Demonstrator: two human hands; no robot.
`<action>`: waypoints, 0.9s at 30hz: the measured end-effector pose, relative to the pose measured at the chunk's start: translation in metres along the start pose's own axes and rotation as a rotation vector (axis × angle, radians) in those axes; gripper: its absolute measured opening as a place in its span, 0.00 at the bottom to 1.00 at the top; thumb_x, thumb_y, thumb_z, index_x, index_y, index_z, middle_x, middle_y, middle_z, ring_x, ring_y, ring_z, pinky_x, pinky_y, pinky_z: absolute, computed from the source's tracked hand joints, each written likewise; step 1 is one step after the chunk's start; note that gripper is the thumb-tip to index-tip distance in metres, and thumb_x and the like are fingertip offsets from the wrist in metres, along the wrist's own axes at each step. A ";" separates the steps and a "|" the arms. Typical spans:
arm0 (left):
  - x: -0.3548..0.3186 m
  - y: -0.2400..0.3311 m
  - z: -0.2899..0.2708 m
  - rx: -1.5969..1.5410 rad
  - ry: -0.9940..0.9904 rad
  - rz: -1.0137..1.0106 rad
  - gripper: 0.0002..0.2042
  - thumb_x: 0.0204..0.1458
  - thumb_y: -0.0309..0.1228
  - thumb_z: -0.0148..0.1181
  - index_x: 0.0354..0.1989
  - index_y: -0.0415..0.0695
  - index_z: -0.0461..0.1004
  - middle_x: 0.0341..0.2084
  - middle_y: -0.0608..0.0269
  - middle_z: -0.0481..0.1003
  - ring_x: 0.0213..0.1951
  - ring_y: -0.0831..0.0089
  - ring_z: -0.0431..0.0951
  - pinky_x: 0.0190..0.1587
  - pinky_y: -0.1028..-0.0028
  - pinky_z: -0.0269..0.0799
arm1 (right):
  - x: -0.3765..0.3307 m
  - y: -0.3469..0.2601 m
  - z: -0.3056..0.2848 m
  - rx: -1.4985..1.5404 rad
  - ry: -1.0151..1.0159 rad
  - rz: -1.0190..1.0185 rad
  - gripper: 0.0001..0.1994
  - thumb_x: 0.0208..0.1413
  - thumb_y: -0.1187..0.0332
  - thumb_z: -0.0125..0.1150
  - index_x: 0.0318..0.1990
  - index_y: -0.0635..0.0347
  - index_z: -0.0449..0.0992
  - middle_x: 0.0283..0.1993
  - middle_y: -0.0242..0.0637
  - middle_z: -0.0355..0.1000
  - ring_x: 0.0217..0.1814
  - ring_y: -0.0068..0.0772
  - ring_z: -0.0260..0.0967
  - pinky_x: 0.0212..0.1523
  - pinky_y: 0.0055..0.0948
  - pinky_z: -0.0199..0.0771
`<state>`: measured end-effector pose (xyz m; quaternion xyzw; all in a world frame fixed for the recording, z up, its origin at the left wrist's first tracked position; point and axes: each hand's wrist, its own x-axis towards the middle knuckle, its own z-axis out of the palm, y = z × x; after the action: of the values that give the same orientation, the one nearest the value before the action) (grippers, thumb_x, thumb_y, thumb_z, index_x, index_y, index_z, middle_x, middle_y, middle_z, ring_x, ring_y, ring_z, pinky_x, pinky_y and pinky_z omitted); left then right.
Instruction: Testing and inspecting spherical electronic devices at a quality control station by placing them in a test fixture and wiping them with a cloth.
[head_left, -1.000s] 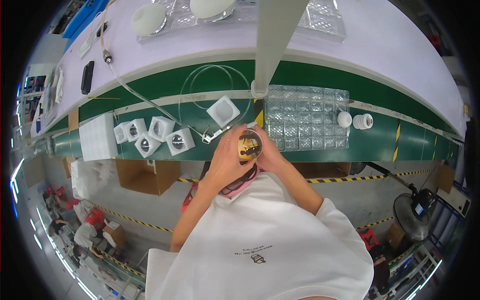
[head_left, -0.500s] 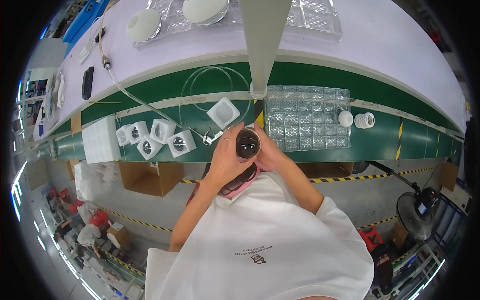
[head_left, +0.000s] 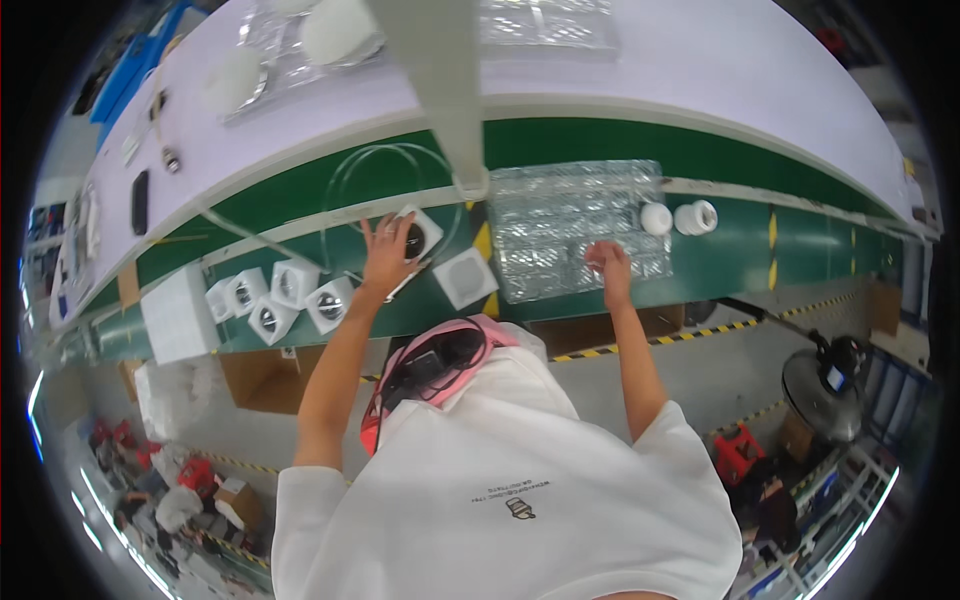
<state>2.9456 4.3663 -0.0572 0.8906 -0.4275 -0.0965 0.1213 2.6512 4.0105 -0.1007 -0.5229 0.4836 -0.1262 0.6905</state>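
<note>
My left hand (head_left: 388, 255) reaches over a white foam block (head_left: 430, 222) left of the post. Its fingers curve around the side of a dark, glossy round piece (head_left: 414, 241) sitting in the block's hollow. Just nearer to me lies another square white foam piece (head_left: 466, 278) with a shallow round recess. Off to the right, my right hand (head_left: 612, 268) hangs over the near part of a clear plastic compartment tray (head_left: 545, 215). Its fingers are bent together; what they hold, if anything, is too blurred to make out.
Several white foam blocks with glossy round pieces (head_left: 328, 304) stand at the left, beside a larger white foam slab (head_left: 180, 312). A white ball (head_left: 656, 219) and a white ribbed part (head_left: 696, 217) lie by the tray's right edge. A grey post (head_left: 440, 90) rises beyond.
My hands have parted. The left has carried the dark round piece to the foam block; the right has moved over the tray. A second foam piece now shows, and the view has shifted.
</note>
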 end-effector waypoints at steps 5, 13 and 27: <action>0.005 0.004 0.011 0.015 -0.009 0.001 0.49 0.34 0.32 0.76 0.71 0.56 0.56 0.60 0.60 0.67 0.69 0.55 0.58 0.71 0.32 0.27 | 0.067 -0.007 -0.101 -0.609 0.402 -0.371 0.14 0.59 0.65 0.62 0.48 0.64 0.73 0.42 0.44 0.78 0.44 0.46 0.77 0.44 0.41 0.75; 0.017 -0.012 0.004 0.140 -0.186 -0.024 0.56 0.35 0.24 0.74 0.76 0.59 0.46 0.59 0.59 0.71 0.67 0.53 0.61 0.71 0.32 0.30 | 0.109 -0.044 -0.124 -1.353 0.277 -0.482 0.46 0.42 0.61 0.76 0.69 0.60 0.57 0.62 0.58 0.64 0.60 0.63 0.67 0.60 0.48 0.70; 0.016 -0.016 0.024 0.123 -0.119 -0.081 0.52 0.43 0.21 0.65 0.77 0.50 0.39 0.50 0.56 0.77 0.72 0.57 0.54 0.74 0.40 0.25 | 0.139 -0.064 -0.122 -1.416 0.052 -0.228 0.45 0.34 0.64 0.82 0.63 0.59 0.62 0.55 0.53 0.72 0.56 0.60 0.71 0.57 0.48 0.73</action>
<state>2.9608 4.3604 -0.0862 0.9057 -0.4026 -0.1278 0.0366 2.6441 3.8154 -0.1195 -0.8895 0.4080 0.1340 0.1561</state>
